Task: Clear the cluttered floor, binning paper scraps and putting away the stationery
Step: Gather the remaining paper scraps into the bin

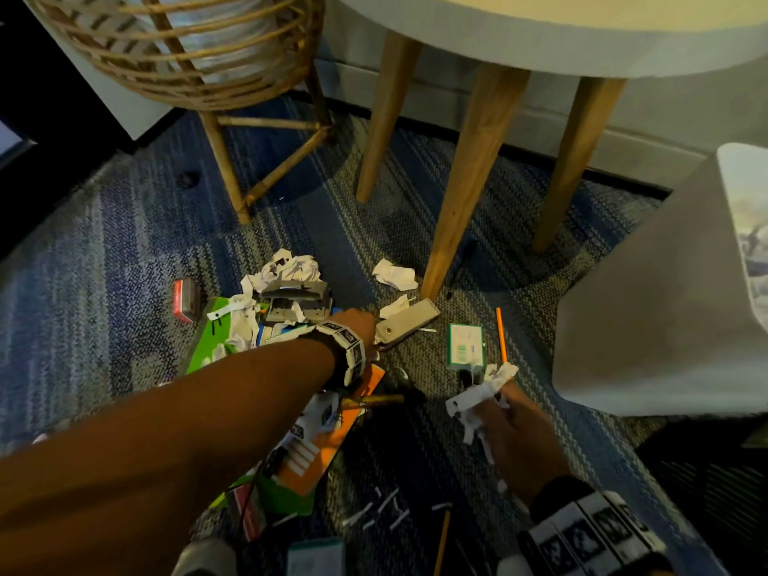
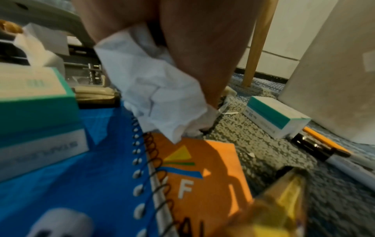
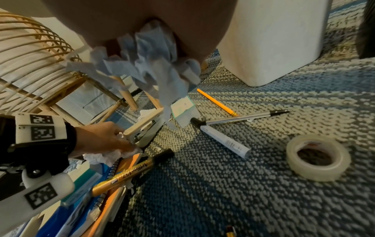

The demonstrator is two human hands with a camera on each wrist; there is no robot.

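I'm looking down at a carpet [image 1: 124, 251] woven in blue, grey and cream stripes, which covers the whole floor. Ahead stands a round table with a thick white top [image 1: 582, 39] on tapered wooden legs [image 1: 469, 189]; I can count three legs, spread apart, each throwing a dark shadow on the carpet. To its left is a rattan stand [image 1: 178, 56] of curved cane hoops on slim cane legs joined by crossbars. Behind both runs a pale wall [image 1: 648, 118] with a dark strip at its foot. On my right a white, rounded block of furniture [image 1: 648, 309] rests on the carpet. The light is dim and warm.
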